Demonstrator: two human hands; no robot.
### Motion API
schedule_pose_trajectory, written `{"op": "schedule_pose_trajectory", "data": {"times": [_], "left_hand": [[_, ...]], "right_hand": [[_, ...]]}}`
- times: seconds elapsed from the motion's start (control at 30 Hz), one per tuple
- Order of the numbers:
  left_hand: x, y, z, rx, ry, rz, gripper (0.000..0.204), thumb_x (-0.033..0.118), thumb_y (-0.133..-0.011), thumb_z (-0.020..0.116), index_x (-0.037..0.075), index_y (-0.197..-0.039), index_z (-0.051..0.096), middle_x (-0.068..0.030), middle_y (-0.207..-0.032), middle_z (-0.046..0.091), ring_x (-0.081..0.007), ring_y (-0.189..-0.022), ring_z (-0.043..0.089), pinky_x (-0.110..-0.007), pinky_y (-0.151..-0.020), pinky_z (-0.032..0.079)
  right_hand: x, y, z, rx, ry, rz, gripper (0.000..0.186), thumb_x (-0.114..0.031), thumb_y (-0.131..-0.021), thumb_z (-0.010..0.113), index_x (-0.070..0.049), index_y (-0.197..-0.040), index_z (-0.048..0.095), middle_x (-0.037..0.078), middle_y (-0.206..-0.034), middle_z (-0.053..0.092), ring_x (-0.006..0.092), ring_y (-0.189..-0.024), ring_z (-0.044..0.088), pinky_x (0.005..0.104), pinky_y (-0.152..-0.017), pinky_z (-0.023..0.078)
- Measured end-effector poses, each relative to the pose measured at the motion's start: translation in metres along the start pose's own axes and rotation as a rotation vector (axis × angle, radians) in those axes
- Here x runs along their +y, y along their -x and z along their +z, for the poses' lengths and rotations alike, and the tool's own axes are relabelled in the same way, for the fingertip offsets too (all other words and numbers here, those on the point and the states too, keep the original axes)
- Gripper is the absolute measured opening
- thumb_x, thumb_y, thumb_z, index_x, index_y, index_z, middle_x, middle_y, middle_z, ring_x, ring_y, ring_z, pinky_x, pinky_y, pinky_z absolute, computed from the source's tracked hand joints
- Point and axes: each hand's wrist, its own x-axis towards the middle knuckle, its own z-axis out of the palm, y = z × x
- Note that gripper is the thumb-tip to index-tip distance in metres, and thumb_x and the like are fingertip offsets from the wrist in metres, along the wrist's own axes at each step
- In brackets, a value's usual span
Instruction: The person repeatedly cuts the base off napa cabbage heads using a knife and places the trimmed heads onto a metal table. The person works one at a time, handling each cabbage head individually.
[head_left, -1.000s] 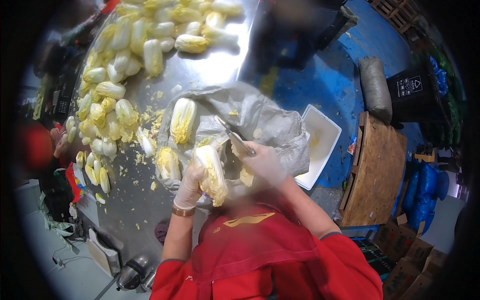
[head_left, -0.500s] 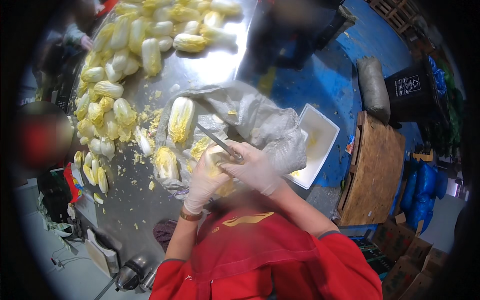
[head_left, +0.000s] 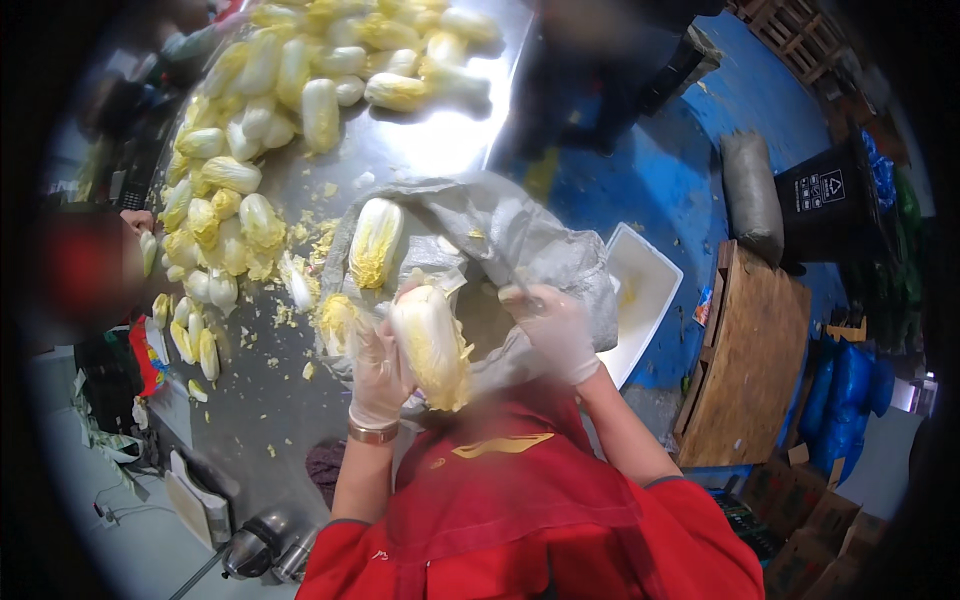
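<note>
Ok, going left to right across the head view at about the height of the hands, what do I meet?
Small cabbage pieces → gloved left hand → held cabbage → gloved right hand → white box → wooden pallet → blue bags.

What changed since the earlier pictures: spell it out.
Since half a second ago, the right hand has moved right, away from the cabbage; the knife it held can no longer be made out. The cabbage, more exposed now, has come nearer the apron, the left hand still holding it. The heaped cabbages and white box stayed put.
</note>
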Motion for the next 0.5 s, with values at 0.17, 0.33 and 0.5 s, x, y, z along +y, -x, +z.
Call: {"op": "schedule_pose_trajectory", "data": {"times": [0.17,0.33,0.5], "left_hand": [[-0.035,-0.020,-0.064,-0.227,0.323,-0.303,0.088,0.063,-0.082,0.064,0.006,-0.143,0.035,-0.0146,-0.120,0.059,-0.0281,-0.104,0.062,-0.040,-0.084,0.057],[-0.031,-0.020,-0.025,-0.028,-0.244,-0.093,0.086,0.049,-0.081,0.074,0.002,-0.143,0.036,-0.0054,-0.125,0.056,-0.0159,-0.109,0.057,-0.029,-0.091,0.050],[-0.034,-0.021,-0.009,-0.028,-0.368,0.086,0.080,0.043,-0.083,0.074,0.003,-0.142,0.037,-0.0053,-0.124,0.056,-0.0146,-0.110,0.056,-0.027,-0.093,0.047]], "right_hand": [[-0.059,-0.001,-0.017,-0.246,-0.519,0.330,0.033,-0.030,-0.082,0.077,-0.006,-0.104,0.071,0.009,-0.090,0.071,0.0153,-0.082,0.068,0.0277,-0.075,0.053],[-0.043,0.009,0.020,-0.046,-0.191,-0.011,0.055,-0.035,-0.075,0.080,-0.007,-0.118,0.063,0.012,-0.103,0.066,0.0289,-0.090,0.066,0.0346,-0.078,0.053],[-0.042,0.007,0.017,-0.041,-0.210,0.107,0.044,-0.021,-0.075,0.080,-0.003,-0.111,0.064,0.007,-0.099,0.065,0.0136,-0.085,0.062,0.0271,-0.075,0.050]]}}
